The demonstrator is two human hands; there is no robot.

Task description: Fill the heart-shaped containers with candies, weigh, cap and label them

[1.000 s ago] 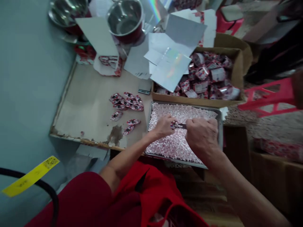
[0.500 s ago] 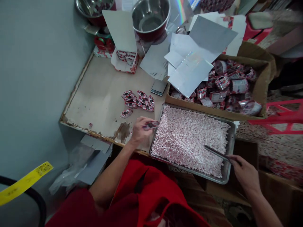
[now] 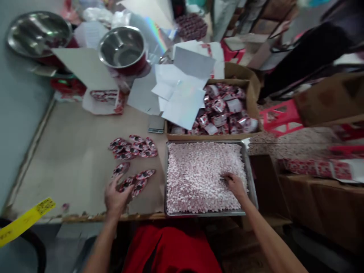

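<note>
Both bare forearms reach forward from the bottom edge of the view. The left grip (image 3: 115,197), a bare hand, lies palm down with fingers spread and the thumb out to the side. Its wrist is straight and its forearm rises from the lower left. The right grip (image 3: 234,184), also a bare hand, sits further forward and well apart from the left. Its knuckles are up and its fingers curl downward, but blur hides whether they close on anything. Its forearm slants in from the lower right.

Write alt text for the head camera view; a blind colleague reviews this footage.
A person's right hand dips into small pink-and-white candies filling a rectangular metal tray, while the left hand lies spread on a worn beige tabletop, touching flat red-patterned packets. A brown cardboard box of wrapped packs stands behind.
</note>
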